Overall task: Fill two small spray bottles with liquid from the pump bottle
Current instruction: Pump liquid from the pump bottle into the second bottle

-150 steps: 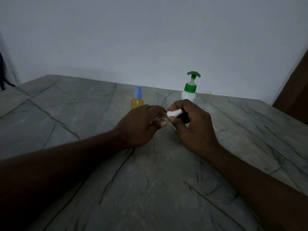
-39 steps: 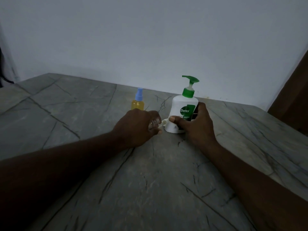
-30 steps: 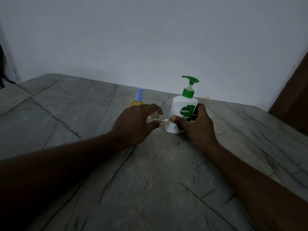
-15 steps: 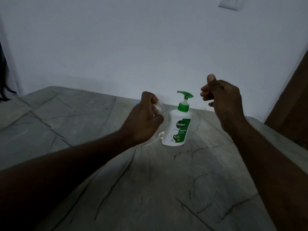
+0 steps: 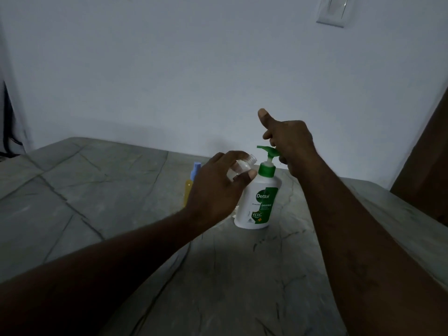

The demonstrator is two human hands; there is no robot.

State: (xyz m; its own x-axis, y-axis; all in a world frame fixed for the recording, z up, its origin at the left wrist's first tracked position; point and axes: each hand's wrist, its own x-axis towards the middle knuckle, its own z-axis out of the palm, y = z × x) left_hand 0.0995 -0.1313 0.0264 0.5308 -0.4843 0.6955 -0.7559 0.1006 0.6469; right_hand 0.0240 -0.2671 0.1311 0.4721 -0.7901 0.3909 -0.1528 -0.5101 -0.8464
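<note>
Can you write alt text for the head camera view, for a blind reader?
A left hand holds a small clear bottle, open neck tilted toward the green spout of a white pump bottle on a grey table; the right hand, fingers curled, is at the pump's top.

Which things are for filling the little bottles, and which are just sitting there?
For the job: pump bottle, clear small bottle in the left hand, yellow spray bottle, right hand at the pump.
Just there: wall switch, brown panel.

We note dim, bluish light; table [image 5: 242, 258] brightest just below centre, toward 6 o'clock; lower corners sink into shadow.
</note>
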